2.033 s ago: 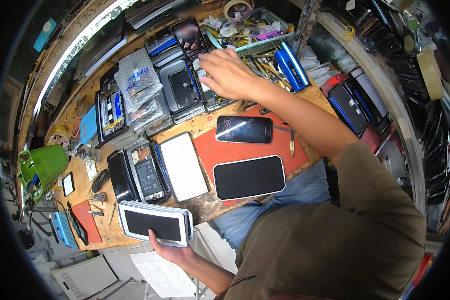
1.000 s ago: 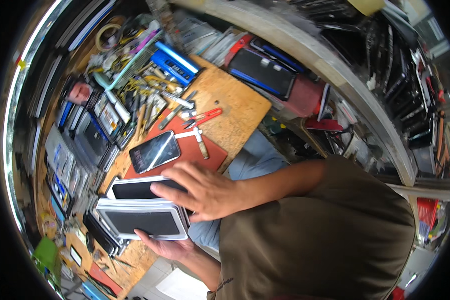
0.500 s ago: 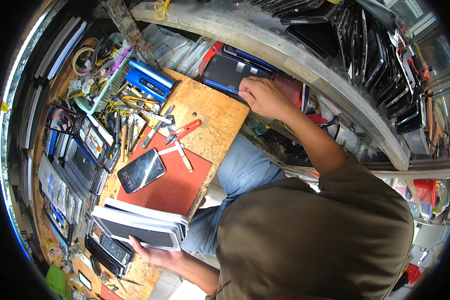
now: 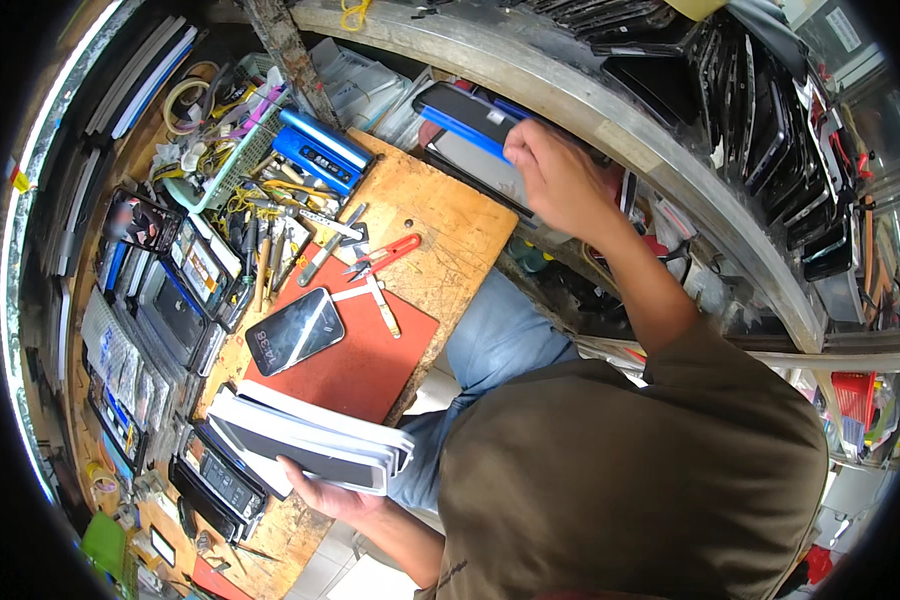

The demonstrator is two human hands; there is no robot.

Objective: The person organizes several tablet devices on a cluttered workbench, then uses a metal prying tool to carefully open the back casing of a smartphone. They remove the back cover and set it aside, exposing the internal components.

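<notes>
Workbench, grey ledge, left hand clasping white panels, right hand pinching blue-edged panel

olive-brown short-sleeved shirt, blue jeans

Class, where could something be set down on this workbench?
Bare: the wooden workbench at its right corner, bordered by red-handled pliers and a blue box-shaped device; the red mat between smartphone and near bench edge. Crowded: around the green basket.

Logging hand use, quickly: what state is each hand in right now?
Left hand: closed, holding a stack of white-framed panels.
Right hand: closed on the end of a dark, blue-edged panel.
</notes>
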